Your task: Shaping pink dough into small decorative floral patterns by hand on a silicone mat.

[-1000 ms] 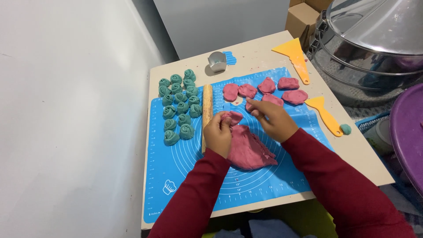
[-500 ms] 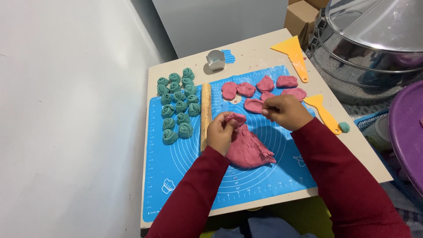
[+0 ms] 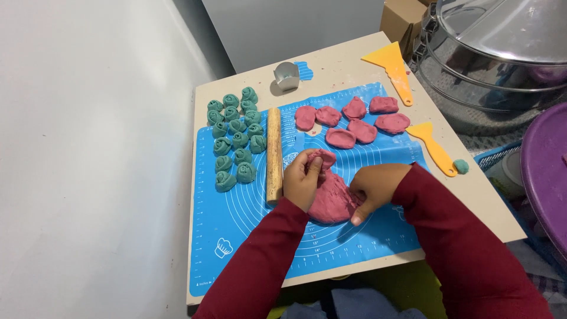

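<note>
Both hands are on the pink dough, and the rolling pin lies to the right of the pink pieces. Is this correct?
Not quite. In the head view the rolling pin lies left of the pink pieces, between them and the green pieces. Both the left hand and the right hand are on the pink dough.

Bare blue mat (image 3: 248, 236) lies open below the rolling pin (image 3: 273, 155). Green dough rolls (image 3: 235, 139) crowd its left; pink pieces (image 3: 352, 121) block the top.

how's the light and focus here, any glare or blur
Head view: soft, even light and sharp focus on the pink dough and both hands; short shadows beside the rolling pin; bright reflections on the glass lid; no motion blur visible.
</note>
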